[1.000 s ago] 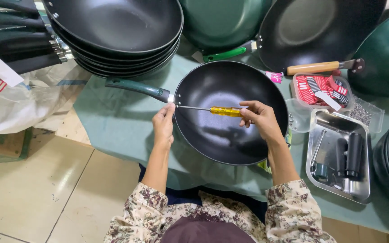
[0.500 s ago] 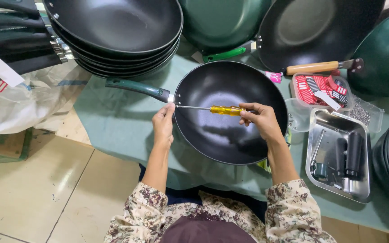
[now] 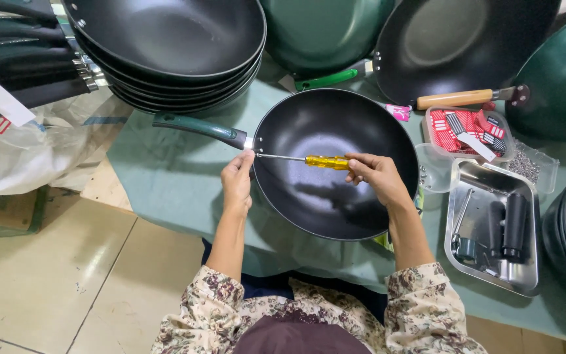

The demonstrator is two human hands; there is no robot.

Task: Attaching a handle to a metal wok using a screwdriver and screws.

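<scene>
A black wok (image 3: 335, 164) with a dark green handle (image 3: 199, 128) lies on the green-covered table (image 3: 165, 183) in front of me. My right hand (image 3: 376, 176) grips a yellow-handled screwdriver (image 3: 309, 160) held flat across the wok, its metal tip at the rim where the handle joins. My left hand (image 3: 237, 181) pinches the wok's rim at that same joint, right by the screwdriver tip.
A stack of black woks (image 3: 171, 52) sits at the back left, more green and black woks (image 3: 440, 46) behind and to the right. A steel tray (image 3: 492, 229) holds black handles and small parts. Beside it stand clear boxes with red packets (image 3: 466, 128) and screws.
</scene>
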